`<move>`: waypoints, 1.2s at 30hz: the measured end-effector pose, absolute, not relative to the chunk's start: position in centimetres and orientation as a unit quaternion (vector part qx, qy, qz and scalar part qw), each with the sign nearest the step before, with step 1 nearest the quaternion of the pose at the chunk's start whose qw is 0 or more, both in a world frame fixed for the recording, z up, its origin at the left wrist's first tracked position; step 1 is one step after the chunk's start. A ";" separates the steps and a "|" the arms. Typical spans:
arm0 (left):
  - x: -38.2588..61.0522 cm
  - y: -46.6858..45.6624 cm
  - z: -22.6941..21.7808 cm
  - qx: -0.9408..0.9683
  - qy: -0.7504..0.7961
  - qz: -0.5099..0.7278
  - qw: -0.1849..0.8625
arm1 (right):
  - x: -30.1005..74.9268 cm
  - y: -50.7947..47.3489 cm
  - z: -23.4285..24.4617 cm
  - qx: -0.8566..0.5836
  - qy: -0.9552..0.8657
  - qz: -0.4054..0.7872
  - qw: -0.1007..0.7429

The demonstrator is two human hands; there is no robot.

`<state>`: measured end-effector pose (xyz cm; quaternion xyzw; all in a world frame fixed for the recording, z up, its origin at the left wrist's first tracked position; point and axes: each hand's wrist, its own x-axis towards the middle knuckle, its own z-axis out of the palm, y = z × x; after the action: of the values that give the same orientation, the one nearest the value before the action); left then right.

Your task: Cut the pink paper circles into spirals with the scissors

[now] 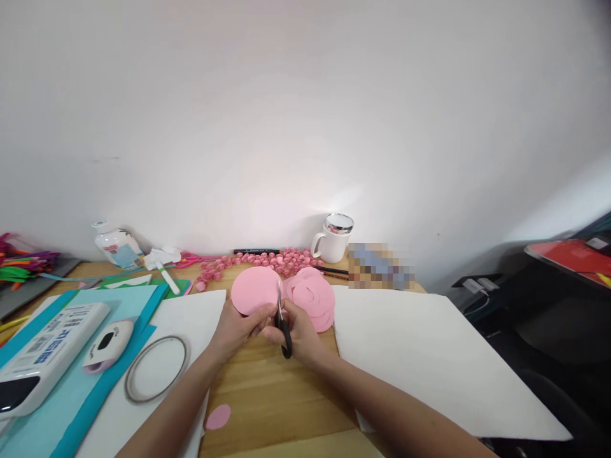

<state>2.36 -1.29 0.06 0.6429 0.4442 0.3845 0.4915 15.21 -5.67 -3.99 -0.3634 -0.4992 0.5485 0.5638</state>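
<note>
A round pink paper disc (255, 289) is pinched at its lower edge by my left hand (238, 327). My right hand (298, 331) grips black-handled scissors (285, 337), their blades pointing away from me at the disc's right edge. Whether the blades are apart is too small to tell. Just behind the scissors, a pile of pink paper pieces cut in spirals (312, 296) lies on the wooden table (258, 388). Nearer to me on the wood rests a small pink paper scrap (218, 416).
Many small pink paper rosettes (281, 259) lie near the wall, beside a white mug (333, 238). White boards (429, 356) flank the work. To the left are a tape roll (155, 369), a correction-tape-like dispenser (109, 345), a long white box (52, 356) and a white bottle (117, 245).
</note>
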 end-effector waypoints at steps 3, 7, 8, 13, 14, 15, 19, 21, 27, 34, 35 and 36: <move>2.2 -1.1 0.2 0.650 0.427 0.352 0.522 | 15.5 -5.5 -3.9 -0.347 -0.505 0.542 0.574; 2.0 -1.0 0.2 0.651 0.429 0.344 0.523 | 15.5 -5.6 -3.6 -0.346 -0.506 0.552 0.566; 2.0 -0.9 0.1 0.652 0.430 0.345 0.521 | 15.5 -5.6 -3.5 -0.344 -0.504 0.554 0.566; 1.8 -0.7 -0.2 0.642 0.429 0.343 0.535 | 15.5 -5.7 -3.6 -0.351 -0.501 0.550 0.568; 1.7 -0.7 -0.3 0.640 0.427 0.340 0.541 | 15.5 -5.7 -3.7 -0.359 -0.500 0.548 0.567; 1.7 -0.6 -0.4 0.637 0.425 0.338 0.547 | 15.5 -5.7 -3.9 -0.368 -0.498 0.547 0.564; 1.5 -0.4 -0.5 0.632 0.415 0.339 0.561 | 15.4 -5.6 -4.3 -0.386 -0.488 0.551 0.557; 1.5 -0.5 -0.5 0.636 0.410 0.335 0.562 | 15.3 -5.7 -4.2 -0.387 -0.482 0.556 0.556; 2.2 -0.8 -0.5 0.606 0.410 0.358 0.580 | 15.1 -6.0 -3.6 -0.387 -0.484 0.570 0.539; 2.2 -1.0 -0.4 0.611 0.418 0.362 0.567 | 15.2 -5.8 -3.5 -0.367 -0.495 0.546 0.568; 2.2 -1.0 -0.4 0.612 0.416 0.361 0.568 | 15.2 -5.8 -3.4 -0.364 -0.493 0.544 0.573; 2.2 -1.0 -0.3 0.610 0.415 0.361 0.570 | 15.2 -5.8 -3.3 -0.364 -0.492 0.543 0.575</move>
<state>2.16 -1.04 -0.31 0.6101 0.4148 0.3613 0.5702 15.23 -5.76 -3.29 -0.3643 -0.4919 0.5431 0.5748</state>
